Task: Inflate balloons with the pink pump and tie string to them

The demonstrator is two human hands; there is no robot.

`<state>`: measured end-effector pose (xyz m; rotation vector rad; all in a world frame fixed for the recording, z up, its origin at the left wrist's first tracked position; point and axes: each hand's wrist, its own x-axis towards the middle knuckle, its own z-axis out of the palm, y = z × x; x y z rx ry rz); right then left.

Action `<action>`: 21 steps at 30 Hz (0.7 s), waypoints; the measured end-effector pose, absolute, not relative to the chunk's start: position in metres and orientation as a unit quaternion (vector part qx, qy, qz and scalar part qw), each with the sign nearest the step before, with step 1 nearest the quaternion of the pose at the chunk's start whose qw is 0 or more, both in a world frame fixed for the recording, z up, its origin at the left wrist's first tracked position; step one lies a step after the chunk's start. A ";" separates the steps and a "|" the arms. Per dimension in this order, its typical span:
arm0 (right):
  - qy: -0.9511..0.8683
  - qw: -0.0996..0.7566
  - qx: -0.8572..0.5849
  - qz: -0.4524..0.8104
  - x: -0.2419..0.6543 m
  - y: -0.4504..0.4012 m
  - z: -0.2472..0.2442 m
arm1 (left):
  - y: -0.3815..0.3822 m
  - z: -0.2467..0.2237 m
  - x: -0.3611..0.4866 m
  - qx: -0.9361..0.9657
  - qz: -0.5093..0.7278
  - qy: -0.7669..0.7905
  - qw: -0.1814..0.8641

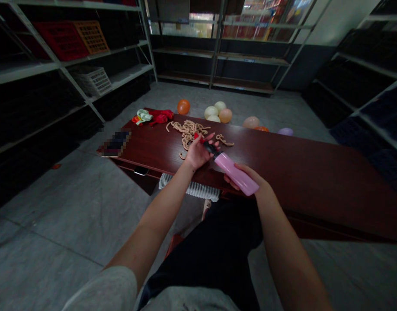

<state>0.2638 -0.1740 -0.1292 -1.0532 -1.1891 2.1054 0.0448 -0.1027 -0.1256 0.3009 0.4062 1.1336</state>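
Observation:
My right hand is closed round the pink body of a hand balloon pump, which tilts up and to the left over the table's near edge. Its black nozzle end points into my left hand. That hand is turned partly palm up, fingers curled, with a small red balloon pinched at the nozzle. Whether the balloon's neck is over the nozzle tip, I cannot tell. Just beyond lies a tangled pile of thin tan strands, with a smaller tan clump to its right.
Limp red balloons and a pale green one lie at the dark red table's far left corner. A blurred-out flat object rests on its left end. Inflated balloons sit on the floor behind. Shelving surrounds the area.

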 end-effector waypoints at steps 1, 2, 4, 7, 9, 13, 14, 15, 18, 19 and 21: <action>-0.440 0.241 -0.396 0.769 0.261 -0.175 -0.127 | -0.102 -0.122 0.045 0.122 0.536 0.199 0.811; -0.444 0.235 -0.406 0.763 0.258 -0.176 -0.125 | -0.100 -0.119 0.044 0.108 0.538 0.209 0.809; -0.457 0.228 -0.425 0.747 0.252 -0.178 -0.120 | -0.096 -0.111 0.044 0.100 0.538 0.228 0.805; -0.486 0.233 -0.450 0.712 0.239 -0.180 -0.115 | -0.090 -0.097 0.046 0.115 0.543 0.266 0.788; -0.532 0.242 -0.477 0.657 0.229 -0.179 -0.114 | -0.089 -0.088 0.048 0.128 0.561 0.290 0.765; -0.657 0.255 -0.541 0.458 0.209 -0.172 -0.114 | -0.088 -0.070 0.051 0.155 0.599 0.306 0.723; -0.672 0.253 -0.556 0.418 0.207 -0.170 -0.115 | -0.087 -0.067 0.051 0.156 0.611 0.311 0.711; -0.684 0.248 -0.571 0.379 0.205 -0.168 -0.115 | -0.085 -0.064 0.050 0.150 0.625 0.320 0.695; -0.713 0.213 -0.614 0.263 0.205 -0.168 -0.116 | -0.074 -0.057 0.040 0.118 0.661 0.351 0.653; -0.722 0.199 -0.623 0.227 0.205 -0.169 -0.116 | -0.069 -0.055 0.035 0.106 0.668 0.357 0.645; -0.736 0.178 -0.632 0.165 0.206 -0.171 -0.117 | -0.061 -0.051 0.024 0.091 0.677 0.360 0.635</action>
